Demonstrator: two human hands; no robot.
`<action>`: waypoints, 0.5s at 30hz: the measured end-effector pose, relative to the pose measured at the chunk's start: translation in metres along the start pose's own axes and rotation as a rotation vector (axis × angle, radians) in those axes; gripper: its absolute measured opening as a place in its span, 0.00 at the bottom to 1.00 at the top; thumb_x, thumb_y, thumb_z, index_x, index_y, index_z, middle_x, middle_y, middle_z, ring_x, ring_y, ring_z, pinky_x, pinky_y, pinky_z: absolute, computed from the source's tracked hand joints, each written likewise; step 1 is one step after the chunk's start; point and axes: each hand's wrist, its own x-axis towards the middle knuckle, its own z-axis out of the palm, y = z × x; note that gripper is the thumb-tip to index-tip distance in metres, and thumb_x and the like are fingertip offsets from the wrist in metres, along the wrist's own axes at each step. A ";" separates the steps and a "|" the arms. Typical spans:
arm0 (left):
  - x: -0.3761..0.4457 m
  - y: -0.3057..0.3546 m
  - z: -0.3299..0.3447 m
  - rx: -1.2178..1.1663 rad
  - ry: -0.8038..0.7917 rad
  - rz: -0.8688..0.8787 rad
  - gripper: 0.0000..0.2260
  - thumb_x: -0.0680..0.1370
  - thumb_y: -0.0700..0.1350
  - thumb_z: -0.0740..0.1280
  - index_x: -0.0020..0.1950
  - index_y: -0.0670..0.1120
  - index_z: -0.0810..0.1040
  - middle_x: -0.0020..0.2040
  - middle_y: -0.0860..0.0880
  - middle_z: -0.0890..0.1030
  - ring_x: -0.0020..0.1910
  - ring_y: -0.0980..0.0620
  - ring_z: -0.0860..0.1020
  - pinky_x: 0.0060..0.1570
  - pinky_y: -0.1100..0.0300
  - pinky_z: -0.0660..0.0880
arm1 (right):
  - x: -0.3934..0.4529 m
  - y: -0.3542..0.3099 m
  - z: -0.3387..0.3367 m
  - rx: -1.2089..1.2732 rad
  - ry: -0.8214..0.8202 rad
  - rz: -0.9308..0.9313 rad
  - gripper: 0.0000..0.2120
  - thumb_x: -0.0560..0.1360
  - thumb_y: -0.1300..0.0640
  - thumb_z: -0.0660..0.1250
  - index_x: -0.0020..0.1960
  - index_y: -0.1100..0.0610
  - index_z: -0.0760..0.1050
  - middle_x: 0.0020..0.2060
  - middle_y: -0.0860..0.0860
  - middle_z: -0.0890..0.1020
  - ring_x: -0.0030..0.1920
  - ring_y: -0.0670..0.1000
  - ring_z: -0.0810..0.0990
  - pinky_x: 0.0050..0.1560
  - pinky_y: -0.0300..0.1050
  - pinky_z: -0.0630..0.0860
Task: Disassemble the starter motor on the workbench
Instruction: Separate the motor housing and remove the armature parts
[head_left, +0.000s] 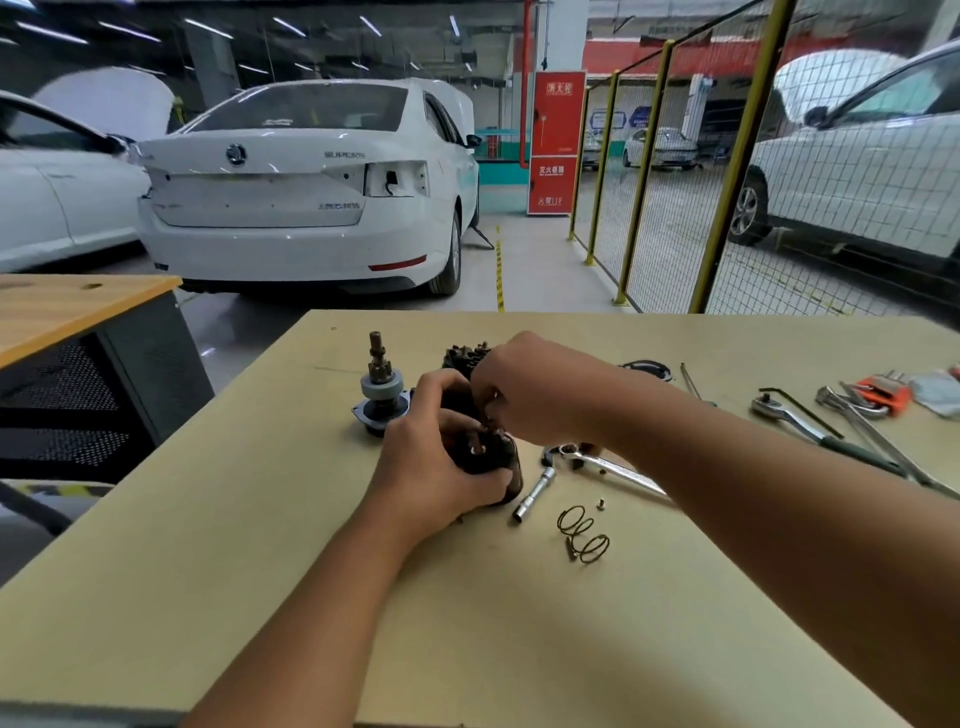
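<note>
Hands' fingers (457, 483) clamped on starter motor (488, 457); "SUPERB" badge (344, 154) behind.

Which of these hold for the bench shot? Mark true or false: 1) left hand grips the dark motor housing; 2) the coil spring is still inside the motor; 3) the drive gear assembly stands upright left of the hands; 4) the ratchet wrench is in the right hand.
1) True: the left hand grips the dark motor housing.
2) False: the coil spring lies loose on the workbench.
3) True: the drive gear assembly stands upright there.
4) False: the ratchet wrench lies on the bench; the right hand fingers work at the housing top.
</note>
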 end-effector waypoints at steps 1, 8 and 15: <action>0.000 -0.001 -0.002 -0.001 -0.014 -0.002 0.37 0.58 0.50 0.81 0.58 0.71 0.66 0.46 0.64 0.84 0.50 0.66 0.81 0.45 0.76 0.73 | -0.001 -0.001 -0.001 0.032 0.016 0.005 0.05 0.77 0.53 0.66 0.47 0.52 0.80 0.39 0.52 0.80 0.40 0.55 0.80 0.35 0.47 0.77; 0.000 -0.002 -0.006 -0.032 -0.069 0.008 0.39 0.61 0.48 0.82 0.61 0.72 0.64 0.46 0.65 0.85 0.48 0.67 0.81 0.41 0.74 0.74 | -0.006 -0.004 0.005 0.010 0.041 0.007 0.09 0.78 0.48 0.68 0.50 0.53 0.81 0.37 0.51 0.78 0.40 0.54 0.78 0.42 0.50 0.79; 0.001 -0.006 -0.005 -0.035 -0.087 0.026 0.40 0.62 0.47 0.82 0.64 0.70 0.65 0.45 0.65 0.84 0.49 0.68 0.81 0.43 0.77 0.72 | -0.025 0.002 0.002 -0.233 0.101 -0.250 0.07 0.81 0.55 0.62 0.56 0.49 0.77 0.43 0.49 0.79 0.39 0.54 0.78 0.34 0.49 0.76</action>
